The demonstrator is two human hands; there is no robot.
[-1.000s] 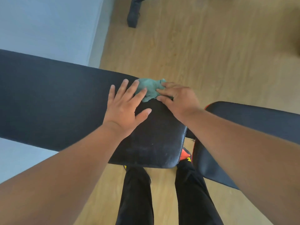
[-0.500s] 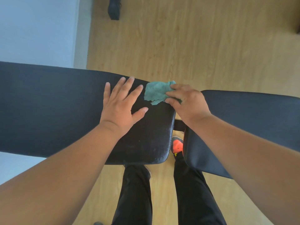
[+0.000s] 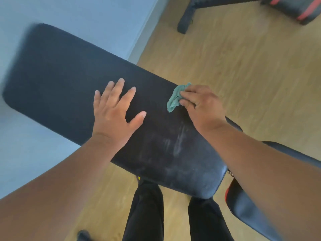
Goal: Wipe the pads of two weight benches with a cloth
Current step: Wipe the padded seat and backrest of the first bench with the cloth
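Your two hands are on the long black bench pad, the right one working a green cloth.

Your left hand (image 3: 115, 117) lies flat on the pad (image 3: 57, 80) with its fingers spread wide and the thumb out to the right, near the pad's middle. Your right hand (image 3: 202, 106) is to the right of it, at the pad's far edge, its fingers curled over a bunched teal-green cloth (image 3: 175, 98) and pressing it down on the black surface. On the near end of the pad, below the cloth, you can see pale dusty streaks (image 3: 178, 145). A second black pad (image 3: 246, 211) with a red edge sits just right of this one, partly under your right forearm. Your black trouser legs (image 3: 144, 214) stand on the wooden floor (image 3: 243, 75), and another bench frame (image 3: 187, 20) is at the far right.
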